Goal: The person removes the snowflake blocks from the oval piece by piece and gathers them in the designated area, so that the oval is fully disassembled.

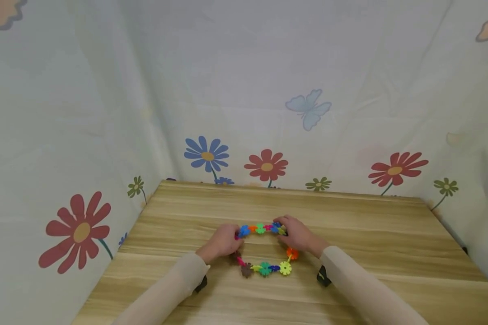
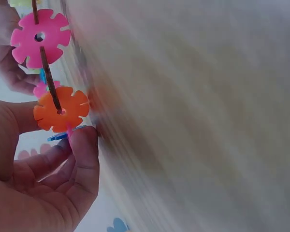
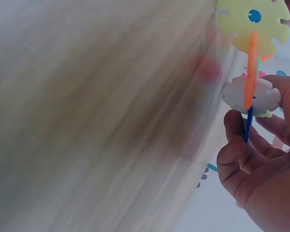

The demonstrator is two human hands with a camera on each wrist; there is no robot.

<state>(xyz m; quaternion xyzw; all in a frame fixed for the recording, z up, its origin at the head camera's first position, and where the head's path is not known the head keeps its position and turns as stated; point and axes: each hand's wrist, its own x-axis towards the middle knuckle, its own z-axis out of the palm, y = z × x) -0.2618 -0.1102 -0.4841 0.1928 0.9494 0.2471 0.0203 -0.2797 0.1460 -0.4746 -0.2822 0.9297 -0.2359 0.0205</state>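
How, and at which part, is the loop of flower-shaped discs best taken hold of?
Pinch the loop at its left and right ends, from outside, where the left hand and right hand grip it. It looks widest across these ends, and its thin, notched discs are slotted together, so holding both ends should probably support the joints evenly.

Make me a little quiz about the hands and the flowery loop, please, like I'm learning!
1. True or false: only the left hand grips the loop of flower-shaped discs.
2. What blue creature is printed on the cloth?
a) butterfly
b) fish
c) snail
3. Fill in: both sleeves are ____-coloured.

Key:
1. False; the right hand grips it too.
2. a) butterfly
3. cream
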